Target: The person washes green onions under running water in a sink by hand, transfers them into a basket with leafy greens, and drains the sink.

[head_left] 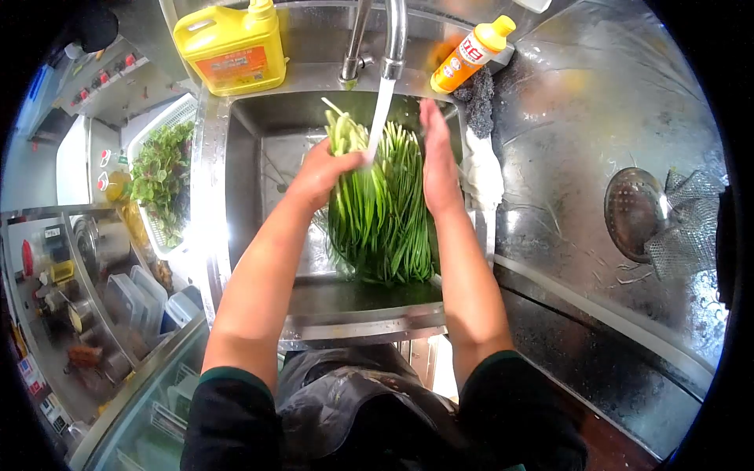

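Observation:
A thick bunch of garlic chives point(381, 212) lies in the metal sink point(271, 169), pale stem ends toward the faucet and green leaves toward me. Water point(382, 118) streams from the faucet point(395, 47) onto the stems. My left hand point(320, 173) grips the bunch's left side, thumb on top and fingers partly hidden. Along the right side, my right hand point(440, 161) is held flat and on edge, fingers straight, close against the chives; whether it touches them I cannot tell.
Behind the sink stand a yellow jug point(232, 51) and an orange-yellow bottle point(471, 56). A scouring pad point(479, 106) and white cloth point(481, 169) lie on the right rim. A white basket point(163, 228) of leafy greens is left; a perforated ladle point(632, 212) rests right.

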Tool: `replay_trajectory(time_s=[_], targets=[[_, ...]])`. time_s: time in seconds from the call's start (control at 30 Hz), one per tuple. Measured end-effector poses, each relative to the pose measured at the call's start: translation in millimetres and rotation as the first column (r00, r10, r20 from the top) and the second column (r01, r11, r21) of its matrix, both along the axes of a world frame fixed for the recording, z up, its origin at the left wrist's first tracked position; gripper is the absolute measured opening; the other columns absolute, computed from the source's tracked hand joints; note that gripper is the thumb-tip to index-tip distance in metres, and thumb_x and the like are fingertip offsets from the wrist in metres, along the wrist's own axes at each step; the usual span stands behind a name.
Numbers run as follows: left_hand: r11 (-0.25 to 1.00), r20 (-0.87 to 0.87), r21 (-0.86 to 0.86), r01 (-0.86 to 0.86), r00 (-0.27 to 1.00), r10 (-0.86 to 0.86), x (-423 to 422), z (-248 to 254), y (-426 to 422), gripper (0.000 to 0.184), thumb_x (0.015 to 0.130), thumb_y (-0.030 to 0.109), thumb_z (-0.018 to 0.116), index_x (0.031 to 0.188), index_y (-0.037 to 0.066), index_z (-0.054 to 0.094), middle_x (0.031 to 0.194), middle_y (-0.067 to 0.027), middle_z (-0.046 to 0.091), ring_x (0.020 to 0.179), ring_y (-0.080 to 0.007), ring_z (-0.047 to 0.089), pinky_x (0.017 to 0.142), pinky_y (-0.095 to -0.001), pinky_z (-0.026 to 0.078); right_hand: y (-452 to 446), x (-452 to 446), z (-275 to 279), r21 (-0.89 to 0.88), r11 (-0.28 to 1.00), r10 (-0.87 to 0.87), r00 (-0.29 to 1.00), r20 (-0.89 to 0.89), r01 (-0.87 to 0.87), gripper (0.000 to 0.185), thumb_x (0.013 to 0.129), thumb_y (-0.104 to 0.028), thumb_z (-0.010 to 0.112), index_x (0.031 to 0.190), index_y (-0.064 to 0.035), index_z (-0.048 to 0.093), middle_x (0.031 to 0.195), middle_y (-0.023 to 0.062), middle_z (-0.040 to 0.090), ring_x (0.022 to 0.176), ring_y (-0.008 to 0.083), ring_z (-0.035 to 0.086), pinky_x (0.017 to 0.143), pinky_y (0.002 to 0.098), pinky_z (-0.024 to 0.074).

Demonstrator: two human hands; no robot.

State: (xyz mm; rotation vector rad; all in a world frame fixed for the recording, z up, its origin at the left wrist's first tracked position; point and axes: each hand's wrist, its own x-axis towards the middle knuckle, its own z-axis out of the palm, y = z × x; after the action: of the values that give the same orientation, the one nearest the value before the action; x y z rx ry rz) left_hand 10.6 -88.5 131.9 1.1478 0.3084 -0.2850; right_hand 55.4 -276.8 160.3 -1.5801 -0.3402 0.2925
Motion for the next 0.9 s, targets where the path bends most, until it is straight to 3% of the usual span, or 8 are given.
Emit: replay_trajectory(time_s=[0.13,0.2,0.27,0.33,0.47,0.6,0.77,0.9], targets=[[0.97,-0.031,-0.233,-0.072,0.997,0.067,4.2,17.5,1.9,0.033,0.085,0.009,0.069,0.117,0.002,0.062,0.105,-0.0089,0.069,0.093,-0.0186,0.067,0.083,-0.034,0.054,-9.2,-55.6,-19.0,-0.403,0.898,0.13,0.982,-0.135,-0.174,0.072,0.1,-0.044,0.049,0.153,-0.0019,0.023,0.151,0.0192,0.04,0.143,0.0326,0.033,0.116,0.0415,0.0267],[0.952,-0.028,-0.295,-0.084,0.996,0.079,4.9,15.3,-0.8,0.029,0.086,0.009,0.069,0.114,0.002,0.063,0.105,-0.0093,0.069,0.091,-0.0188,0.067,0.082,-0.034,0.055,-3.9,-52.9,-30.2,-0.387,0.92,-0.103,0.991,-0.081,0.064,0.052,0.101,-0.038,0.051,0.14,-0.003,0.046,0.111,0.0206,0.067,0.106,0.0329,0.066,0.091,0.0392,0.0479],[0.948,-0.017,-0.312,-0.069,0.998,0.067,7.2,20.3,3.4,0.027,0.087,0.008,0.067,0.112,0.003,0.062,0.106,-0.0101,0.07,0.092,-0.0196,0.068,0.081,-0.0343,0.056,1.8,-51.0,-37.3,-0.311,0.93,-0.179,0.98,0.084,0.196,0.047,0.102,-0.038,0.05,0.134,-0.0029,0.052,0.1,0.0216,0.069,0.096,0.0335,0.068,0.085,0.0398,0.0495],[0.939,-0.022,-0.341,-0.038,0.999,0.033,4.0,32.5,8.4,0.027,0.087,0.007,0.066,0.114,0.003,0.062,0.106,-0.0105,0.07,0.093,-0.0201,0.069,0.082,-0.0343,0.056,4.9,-53.2,-12.6,-0.395,0.907,-0.152,0.988,0.026,0.15,0.046,0.103,-0.037,0.048,0.133,-0.0025,0.053,0.109,0.0224,0.067,0.102,0.0348,0.065,0.09,0.0385,0.0479],[0.934,-0.022,-0.357,-0.023,1.0,0.016,-0.2,48.4,11.8,0.03,0.086,0.008,0.067,0.115,0.002,0.062,0.106,-0.0108,0.07,0.098,-0.0218,0.068,0.088,-0.0363,0.055,13.2,-38.6,-11.3,-0.017,0.988,-0.15,0.981,0.125,0.154,0.042,0.104,-0.03,0.045,0.135,-0.0022,0.053,0.126,0.0198,0.061,0.117,0.0271,0.059,0.102,0.0346,0.0412],[0.933,0.031,-0.359,-0.007,0.999,0.019,-0.5,65.9,8.8,0.035,0.085,0.007,0.067,0.12,0.002,0.06,0.109,-0.0107,0.069,0.099,-0.0235,0.067,0.09,-0.0382,0.054,16.4,-29.9,27.4,-0.225,0.969,-0.082,0.993,0.089,0.1,0.041,0.104,-0.023,0.044,0.138,-0.0017,0.052,0.132,0.0136,0.06,0.123,0.0211,0.054,0.107,0.032,0.0363],[0.949,0.053,-0.316,-0.019,0.998,0.037,19.6,77.1,7.1,0.037,0.086,0.008,0.066,0.122,0.003,0.058,0.112,-0.0103,0.067,0.1,-0.0236,0.066,0.088,-0.0388,0.054,22.8,-27.4,39.6,-0.007,0.992,0.13,0.986,0.101,-0.13,0.095,0.09,-0.027,0.071,0.156,-0.0057,0.007,0.149,0.0152,0.037,0.136,0.0235,0.039,0.113,0.0341,0.0295],[0.947,0.006,-0.214,-0.238,0.969,0.245,24.5,117.9,-17.1,0.04,0.087,0.005,0.061,0.126,0.003,0.055,0.112,-0.0082,0.065,0.101,-0.0216,0.063,0.088,-0.0357,0.052,35.2,-13.4,38.0,0.027,0.997,-0.075,0.988,0.132,0.072,0.089,0.082,-0.026,0.079,0.149,-0.0022,0.026,0.136,0.0127,0.051,0.125,0.0212,0.05,0.106,0.0345,0.0381]])
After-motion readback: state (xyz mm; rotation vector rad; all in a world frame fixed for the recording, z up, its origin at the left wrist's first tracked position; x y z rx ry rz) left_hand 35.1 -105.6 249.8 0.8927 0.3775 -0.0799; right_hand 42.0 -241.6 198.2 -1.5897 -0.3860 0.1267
